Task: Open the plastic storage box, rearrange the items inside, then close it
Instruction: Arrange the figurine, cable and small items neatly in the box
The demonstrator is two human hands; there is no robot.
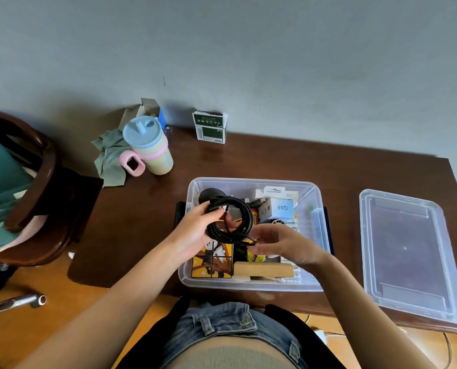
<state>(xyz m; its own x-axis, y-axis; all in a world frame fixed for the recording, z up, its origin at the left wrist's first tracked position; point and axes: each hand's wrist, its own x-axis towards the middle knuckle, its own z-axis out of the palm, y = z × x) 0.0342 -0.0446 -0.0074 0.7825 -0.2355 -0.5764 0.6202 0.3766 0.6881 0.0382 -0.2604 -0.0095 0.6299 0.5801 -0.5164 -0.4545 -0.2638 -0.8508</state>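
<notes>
Over the open plastic storage box (251, 182), which sits on the dark wooden table (275, 158), we see both hands close together on a coiled black cable (230, 221). The left hand (195, 230) grips the coil's left side; the right hand (280, 243) pinches its lower edge. The clear lid (408, 254) lies on the table, just right of the box.

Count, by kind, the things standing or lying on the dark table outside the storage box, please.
Lid: 1
Cup with blue top: 1
Green-and-white carton: 1
Green cloth: 1
Opened grey carton behind the cup: 1
Total: 5
</notes>
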